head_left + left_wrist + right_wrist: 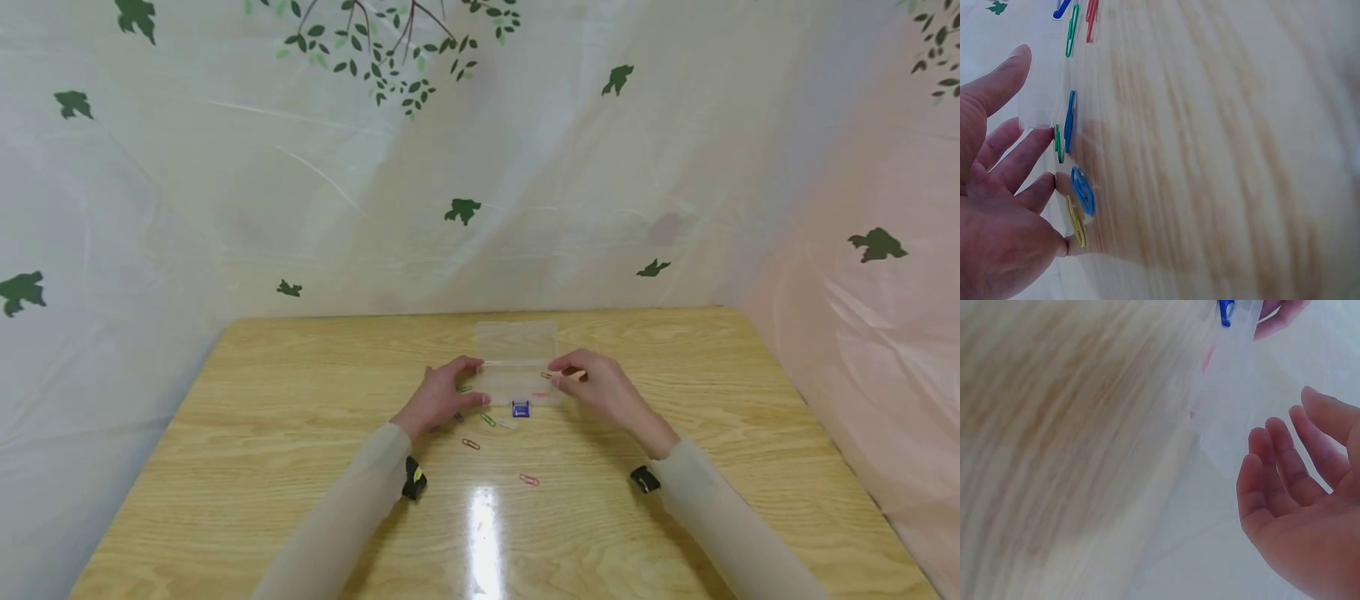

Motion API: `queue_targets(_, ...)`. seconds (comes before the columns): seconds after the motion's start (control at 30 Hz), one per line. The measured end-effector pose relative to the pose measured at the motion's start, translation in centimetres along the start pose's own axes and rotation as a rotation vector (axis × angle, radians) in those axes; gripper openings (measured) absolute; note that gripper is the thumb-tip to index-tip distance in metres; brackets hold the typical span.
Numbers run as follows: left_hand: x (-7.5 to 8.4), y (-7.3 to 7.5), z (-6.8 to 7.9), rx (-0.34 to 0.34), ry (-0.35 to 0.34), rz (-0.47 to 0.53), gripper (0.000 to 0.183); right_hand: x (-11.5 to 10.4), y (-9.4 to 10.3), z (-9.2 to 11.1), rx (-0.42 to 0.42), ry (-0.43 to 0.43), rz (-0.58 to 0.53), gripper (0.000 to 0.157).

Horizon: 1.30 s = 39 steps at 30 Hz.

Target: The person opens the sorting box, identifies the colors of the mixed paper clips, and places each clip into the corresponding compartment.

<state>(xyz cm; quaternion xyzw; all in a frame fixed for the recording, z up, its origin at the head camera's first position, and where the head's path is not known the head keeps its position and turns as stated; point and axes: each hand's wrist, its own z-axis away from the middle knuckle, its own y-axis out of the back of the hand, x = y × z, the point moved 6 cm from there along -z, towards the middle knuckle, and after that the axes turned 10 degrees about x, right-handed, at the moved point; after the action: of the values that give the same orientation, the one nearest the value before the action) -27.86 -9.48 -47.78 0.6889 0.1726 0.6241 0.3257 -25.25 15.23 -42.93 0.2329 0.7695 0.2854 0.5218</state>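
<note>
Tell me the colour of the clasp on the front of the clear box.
Blue; the clasp shows best in the head view.

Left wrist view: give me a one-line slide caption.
Left grip beside a clear box, with blue, green, yellow and red paperclips on a wood-grain tabletop.

Clear box (516, 382), blue clasp (521, 409), yellow paperclip (1076, 222), brown-grained table (247, 467), green leaf-patterned sheeting (337, 200)
</note>
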Motion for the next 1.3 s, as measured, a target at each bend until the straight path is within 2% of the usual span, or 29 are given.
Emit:
queue_targets(0.17,-0.1,-0.1,-0.1,0.000,0.002,-0.001,0.063,-0.9,0.1,1.1,0.009,0.050,-0.015,0.021)
queue_targets(0.47,-0.1,-0.2,0.1,0.004,-0.006,0.000,0.063,-1.6,-0.4,2.9,-0.011,0.073,-0.040,0.021)
queue_targets(0.73,-0.1,-0.2,0.1,0.008,-0.009,-0.004,0.063,-2.6,-1.2,4.1,-0.053,0.125,-0.080,0.022)
queue_targets(1.1,0.2,-0.2,0.2,0.019,-0.007,0.018,0.062,-3.6,-2.6,5.8,-0.157,0.174,-0.089,0.024)
queue_targets(1.3,0.2,-0.2,0.3,0.021,-0.010,0.008,0.062,-3.6,-3.1,6.5,-0.188,0.146,-0.104,0.024)
